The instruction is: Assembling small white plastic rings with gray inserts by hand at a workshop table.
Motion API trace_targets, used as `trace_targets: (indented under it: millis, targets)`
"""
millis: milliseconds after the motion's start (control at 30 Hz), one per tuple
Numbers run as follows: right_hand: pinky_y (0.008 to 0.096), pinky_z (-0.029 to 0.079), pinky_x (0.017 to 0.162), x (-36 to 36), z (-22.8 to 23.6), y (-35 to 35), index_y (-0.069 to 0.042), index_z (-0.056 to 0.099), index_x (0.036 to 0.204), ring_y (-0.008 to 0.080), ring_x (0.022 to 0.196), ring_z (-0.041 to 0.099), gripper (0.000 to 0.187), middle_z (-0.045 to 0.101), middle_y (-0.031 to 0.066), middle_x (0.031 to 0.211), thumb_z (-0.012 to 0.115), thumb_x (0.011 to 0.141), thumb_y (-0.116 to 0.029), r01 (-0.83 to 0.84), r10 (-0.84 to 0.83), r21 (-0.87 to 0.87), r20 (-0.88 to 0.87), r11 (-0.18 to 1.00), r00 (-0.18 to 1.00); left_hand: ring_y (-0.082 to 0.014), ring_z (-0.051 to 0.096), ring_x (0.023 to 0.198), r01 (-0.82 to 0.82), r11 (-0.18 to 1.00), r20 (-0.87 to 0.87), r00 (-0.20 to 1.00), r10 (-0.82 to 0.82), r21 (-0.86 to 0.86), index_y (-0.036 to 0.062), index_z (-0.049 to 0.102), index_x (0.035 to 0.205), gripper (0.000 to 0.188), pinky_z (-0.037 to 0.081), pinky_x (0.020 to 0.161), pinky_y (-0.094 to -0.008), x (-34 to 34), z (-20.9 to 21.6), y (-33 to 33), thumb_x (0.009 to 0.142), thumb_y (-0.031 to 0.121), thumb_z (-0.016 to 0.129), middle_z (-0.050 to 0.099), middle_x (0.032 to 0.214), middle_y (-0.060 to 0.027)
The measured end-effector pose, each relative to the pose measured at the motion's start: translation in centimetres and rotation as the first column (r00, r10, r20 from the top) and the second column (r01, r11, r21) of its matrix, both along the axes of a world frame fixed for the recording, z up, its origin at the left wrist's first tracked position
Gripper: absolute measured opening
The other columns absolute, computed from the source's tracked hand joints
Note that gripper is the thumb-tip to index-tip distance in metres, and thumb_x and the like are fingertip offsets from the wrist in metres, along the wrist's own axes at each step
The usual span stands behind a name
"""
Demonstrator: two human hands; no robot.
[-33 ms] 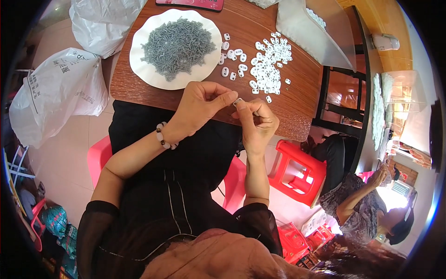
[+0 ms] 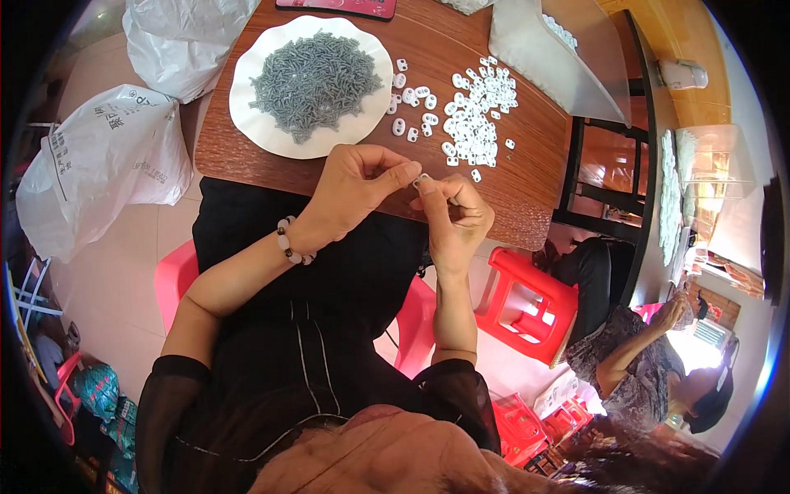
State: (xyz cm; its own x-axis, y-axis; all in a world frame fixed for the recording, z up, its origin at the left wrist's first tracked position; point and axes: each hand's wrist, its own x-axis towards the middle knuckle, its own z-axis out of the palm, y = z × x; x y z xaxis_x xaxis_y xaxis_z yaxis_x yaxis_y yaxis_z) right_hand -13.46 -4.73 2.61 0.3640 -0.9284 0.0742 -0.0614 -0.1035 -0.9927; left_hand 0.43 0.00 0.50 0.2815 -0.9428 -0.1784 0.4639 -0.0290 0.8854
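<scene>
Both my hands meet over the near edge of the brown wooden table (image 2: 527, 189). My right hand (image 2: 457, 216) pinches a small white plastic piece (image 2: 423, 179) at its fingertips. My left hand (image 2: 358, 185), with a bead bracelet (image 2: 290, 243) on its wrist, presses thumb and forefinger against the same piece from the left. Beyond the hands, a white plate (image 2: 247, 107) holds a heap of small grey parts (image 2: 317, 78). A loose scatter of white plastic pieces (image 2: 477, 111) lies to the plate's right.
A clear plastic bag (image 2: 551, 58) lies at the table's far right. White sacks (image 2: 107, 165) stand on the floor to the left. A red stool (image 2: 527, 300) is at my right, a pink seat (image 2: 177, 276) under me. Another person (image 2: 642, 354) sits at the lower right.
</scene>
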Motion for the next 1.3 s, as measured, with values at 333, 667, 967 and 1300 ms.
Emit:
trace_targets:
  millis: [333,667,967,1300]
  targets:
    - [0.0166,0.042,0.052,0.1,-0.1,-0.1,-0.001,0.062,0.073,0.0035,0.059,0.056,0.013,0.061,0.0013,0.066,0.064,0.086,0.001,-0.024,0.024,0.019,0.000,1.000,1.000,-0.0002,0.051,0.061,-0.011,0.999,-0.143,0.990,0.017,0.043,-0.0025,0.071,0.087,0.020,0.037,0.051,-0.0160,-0.4,-0.2,0.5,0.084,0.017,0.072,0.066,0.072,-0.0009]
    - [0.0166,0.043,0.053,-0.2,-0.3,-0.4,-0.001,0.060,0.072,0.0035,0.058,0.056,0.016,0.063,0.0019,0.065,0.062,0.088,-0.001,-0.020,0.018,0.057,0.050,0.998,0.999,-0.0037,0.049,0.063,0.090,0.994,-0.277,0.958,-0.068,0.067,0.0010,0.071,0.093,0.027,0.040,0.057,-0.0172,0.2,-0.5,0.7,0.090,0.027,0.065,0.065,0.077,-0.0007]
    - [0.0166,0.043,0.053,-0.1,-0.1,-0.1,-0.001,0.060,0.073,0.0037,0.058,0.056,0.015,0.062,0.0013,0.065,0.063,0.088,-0.001,-0.032,0.030,0.058,0.033,0.998,0.999,-0.0044,0.053,0.066,0.063,0.997,-0.206,0.977,-0.051,0.052,0.0010,0.070,0.094,0.022,0.043,0.061,-0.0182,0.3,-0.9,0.9,0.087,0.022,0.068,0.066,0.080,-0.0018]
    - [0.0177,0.045,0.054,0.1,-0.5,0.1,0.000,0.062,0.076,0.0049,0.059,0.057,0.011,0.061,0.0018,0.068,0.064,0.087,0.000,-0.023,0.021,0.047,0.041,0.999,0.999,-0.0018,0.051,0.061,-0.035,0.999,-0.147,0.988,0.038,0.025,-0.0002,0.072,0.089,0.018,0.039,0.053,-0.0162,-0.2,-1.2,0.3,0.084,0.017,0.072,0.067,0.074,-0.0014]
